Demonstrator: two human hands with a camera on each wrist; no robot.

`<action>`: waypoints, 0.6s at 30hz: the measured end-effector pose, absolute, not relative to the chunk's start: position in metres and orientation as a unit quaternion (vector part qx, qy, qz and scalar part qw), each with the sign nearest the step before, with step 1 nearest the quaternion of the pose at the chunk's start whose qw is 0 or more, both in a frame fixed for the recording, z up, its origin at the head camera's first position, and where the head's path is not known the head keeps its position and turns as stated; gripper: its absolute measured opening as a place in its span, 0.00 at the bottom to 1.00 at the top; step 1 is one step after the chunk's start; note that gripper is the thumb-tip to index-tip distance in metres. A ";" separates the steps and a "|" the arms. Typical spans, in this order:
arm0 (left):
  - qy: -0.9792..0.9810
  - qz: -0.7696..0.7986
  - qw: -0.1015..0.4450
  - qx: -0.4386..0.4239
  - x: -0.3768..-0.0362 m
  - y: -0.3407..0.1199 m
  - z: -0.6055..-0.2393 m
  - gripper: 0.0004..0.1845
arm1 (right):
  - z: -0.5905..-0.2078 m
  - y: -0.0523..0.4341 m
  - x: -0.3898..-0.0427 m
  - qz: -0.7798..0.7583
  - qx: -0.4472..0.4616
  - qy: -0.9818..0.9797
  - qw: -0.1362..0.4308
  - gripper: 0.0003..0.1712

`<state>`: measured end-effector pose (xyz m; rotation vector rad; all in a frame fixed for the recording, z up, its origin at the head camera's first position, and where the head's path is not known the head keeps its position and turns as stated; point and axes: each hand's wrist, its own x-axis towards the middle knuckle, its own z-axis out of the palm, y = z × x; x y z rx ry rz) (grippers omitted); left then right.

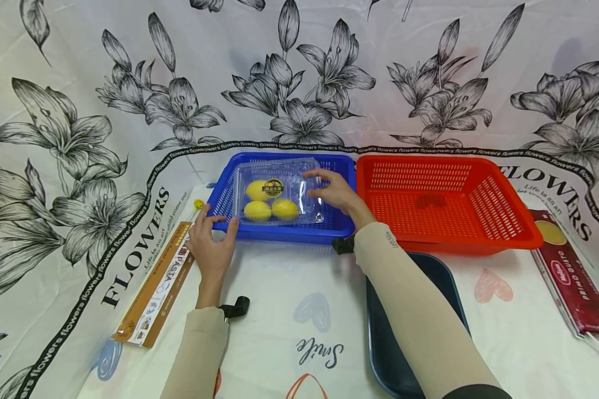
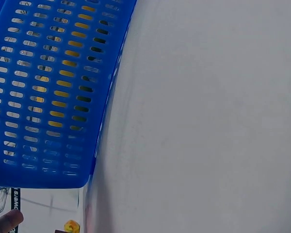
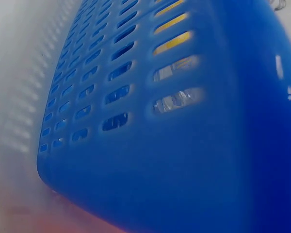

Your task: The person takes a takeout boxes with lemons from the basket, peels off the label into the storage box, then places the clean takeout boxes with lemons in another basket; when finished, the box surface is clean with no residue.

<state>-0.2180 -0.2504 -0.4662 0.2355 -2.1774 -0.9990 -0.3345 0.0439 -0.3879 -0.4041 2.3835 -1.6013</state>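
Note:
A clear plastic clamshell box [image 1: 247, 166] of yellow lemons [image 1: 285, 209] lies inside the blue basket [image 1: 279, 235], with a dark and gold label on its lid. My right hand [image 1: 336, 191] reaches over the basket's right side, its fingers slightly bent and spread at the right part of the box. At the basket's front left corner is my left hand [image 1: 212, 241], thumb and fingers apart beside the rim. In the left wrist view one fingertip [image 2: 8, 221] shows below the basket's end. Yellow shows through the slots of the blue basket wall [image 3: 136, 170] in the right wrist view.
A red basket [image 1: 479, 244] adjoins the blue one on the right. Under my right forearm stands a dark tray [image 1: 379, 343]. A pasta box [image 1: 160, 282] lies at left, a dark red packet [image 1: 574, 277] at far right. A patterned cloth rises behind the baskets.

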 end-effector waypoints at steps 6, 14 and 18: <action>-0.844 -0.386 0.360 0.091 -0.218 -0.250 -0.464 0.24 | -0.385 0.043 -0.333 -0.548 -0.134 0.818 0.112 0.23; -0.845 -0.386 0.360 0.091 -0.218 -0.251 -0.464 0.25 | -0.382 0.043 -0.333 -0.559 -0.124 0.811 0.123 0.22; -0.846 -0.383 0.359 0.092 -0.217 -0.250 -0.465 0.25 | -0.380 0.044 -0.333 -0.559 -0.117 0.809 0.138 0.23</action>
